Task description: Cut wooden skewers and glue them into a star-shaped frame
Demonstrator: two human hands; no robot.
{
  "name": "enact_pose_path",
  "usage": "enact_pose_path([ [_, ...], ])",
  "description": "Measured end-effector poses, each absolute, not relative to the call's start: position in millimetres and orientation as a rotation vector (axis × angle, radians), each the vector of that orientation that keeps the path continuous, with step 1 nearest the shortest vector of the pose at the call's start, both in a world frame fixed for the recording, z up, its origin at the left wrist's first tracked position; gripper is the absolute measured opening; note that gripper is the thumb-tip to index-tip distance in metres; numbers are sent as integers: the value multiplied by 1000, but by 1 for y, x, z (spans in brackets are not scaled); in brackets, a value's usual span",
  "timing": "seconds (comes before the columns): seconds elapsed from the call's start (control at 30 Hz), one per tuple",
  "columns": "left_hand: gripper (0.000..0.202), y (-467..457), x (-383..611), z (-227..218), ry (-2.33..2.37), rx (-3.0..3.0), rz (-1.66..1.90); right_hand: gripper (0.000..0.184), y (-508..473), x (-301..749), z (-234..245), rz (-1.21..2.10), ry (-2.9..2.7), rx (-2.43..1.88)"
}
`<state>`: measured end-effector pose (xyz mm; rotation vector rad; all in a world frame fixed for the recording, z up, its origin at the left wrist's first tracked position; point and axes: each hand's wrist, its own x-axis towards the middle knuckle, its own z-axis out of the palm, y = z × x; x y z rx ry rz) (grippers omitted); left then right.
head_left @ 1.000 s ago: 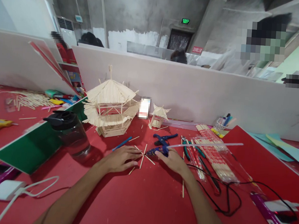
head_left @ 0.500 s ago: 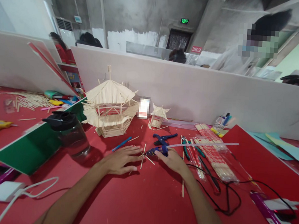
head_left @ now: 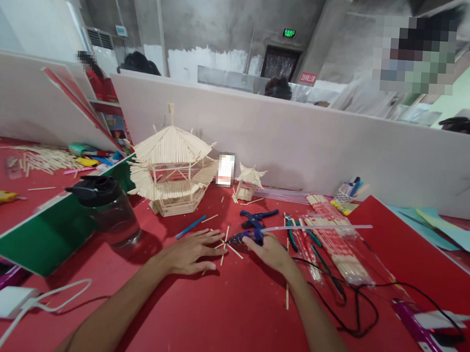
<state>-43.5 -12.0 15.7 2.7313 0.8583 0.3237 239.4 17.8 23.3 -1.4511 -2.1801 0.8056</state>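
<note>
My left hand lies palm down with its fingers spread, the fingertips touching a small star of crossed wooden sticks on the red table. In my right hand is a blue hot glue gun, its nozzle at the centre where the sticks cross. A long translucent glue stick juts out from the gun's back. Just beyond the hands lie a blue pen and a blue cutter-like tool. My left fingers partly cover the star's left side.
A large stick pavilion and a small one stand at the back. A dark water bottle is on the left by a green board. Packs of sticks and a black cable lie to the right.
A finger of my left hand reaches slightly farther over the crossed sticks. The glue gun stays at their centre in my right hand.
</note>
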Motion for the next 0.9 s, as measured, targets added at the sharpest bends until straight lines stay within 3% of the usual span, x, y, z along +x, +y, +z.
enact_pose_path([
  [0.9, 53, -12, -41, 17, 881, 2672, 307, 49, 18, 241, 22, 522, -2307, -1446],
])
